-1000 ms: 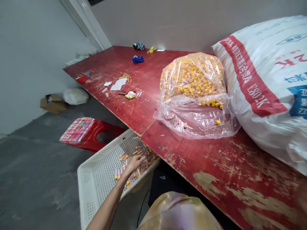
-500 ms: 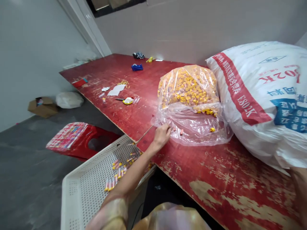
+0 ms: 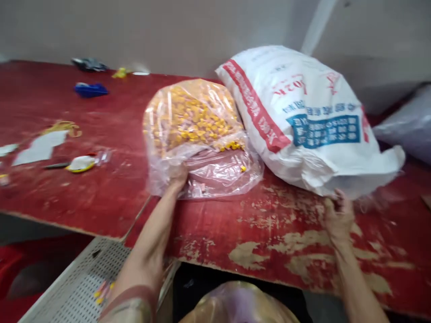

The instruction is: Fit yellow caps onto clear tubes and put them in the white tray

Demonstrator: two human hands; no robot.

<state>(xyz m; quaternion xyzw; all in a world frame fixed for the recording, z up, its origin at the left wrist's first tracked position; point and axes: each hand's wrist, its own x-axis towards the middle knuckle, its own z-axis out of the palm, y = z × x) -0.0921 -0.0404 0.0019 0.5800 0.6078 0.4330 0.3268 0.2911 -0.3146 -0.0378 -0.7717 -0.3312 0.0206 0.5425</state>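
A clear plastic bag (image 3: 224, 179) full of small yellow-capped pieces (image 3: 198, 123) lies on the red table. My left hand (image 3: 178, 177) is closed on the near left part of its loose plastic, though blur softens the fingers. To the right of it slumps a large white woven sack (image 3: 313, 85) with a red stripe and blue print. At the sack's near lower edge is my right hand (image 3: 339, 213), fingers curled round the edge and thumb towards the left. What the sack contains is hidden.
On the left of the table (image 3: 111, 197) lie a blue tape dispenser (image 3: 90, 90), white paper (image 3: 40, 147) and a yellow-rimmed item (image 3: 81, 164). Below the edge stands a white perforated crate (image 3: 72, 276) with several yellow-ended tubes. Another pale bag (image 3: 409, 125) sits far right.
The view has swung to the right, bringing my right hand and the whole sack into sight. My left hand remains at the bag's near left side, now further over its plastic.
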